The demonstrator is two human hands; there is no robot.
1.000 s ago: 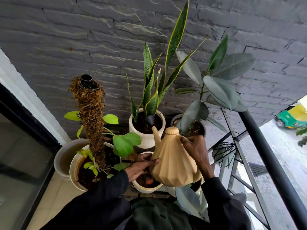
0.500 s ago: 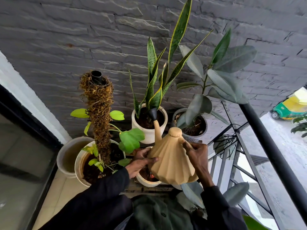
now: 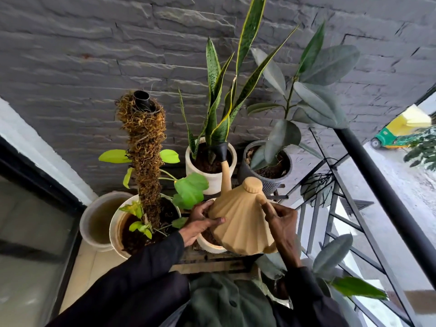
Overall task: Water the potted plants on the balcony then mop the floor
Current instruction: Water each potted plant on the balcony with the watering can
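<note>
Trainee: Status of the watering step?

Instructor: In progress, by judgement. The can (image 3: 243, 223) is tipped forward above a small white pot (image 3: 207, 244). Its black rose (image 3: 221, 149) sits over the soil in the snake plant (image 3: 219, 109) pot. No water stream is discernible, so flow cannot be confirmed. The rubber plant (image 3: 318, 102) and the moss pole (image 3: 146, 147) pot show dark soil; whether either is already watered cannot be told. Mopping appears not yet begun: no mop is in view, and the visible strip of floor (image 3: 82, 267) is pale tile.

Trainee: Condition of the hands?

Instructor: The right hand (image 3: 283, 223) is wrapped round the handle at the rear of the can. The left hand (image 3: 200, 223) lies with fingers flat against the can's flank, steadying it; it clamps nothing.

Trainee: Materials and shapes?

Instructor: Can: tan, matt, cone-shaped body with vertical ribs, knob lid, slim straight spout. Snake plant: stiff sword-like leaves, mottled green with yellow edges, in a round white pot. Rubber plant: broad, smooth, leathery oval leaves in a dark ribbed pot. Moss pole: coarse brown fibre round a black tube, with soft bright-green leaves near its base. An empty beige pot (image 3: 99, 220) stands to its left. Wall (image 3: 94, 43): rough grey split stone. Railing (image 3: 387, 192): smooth black tube, metal by appearance
</note>
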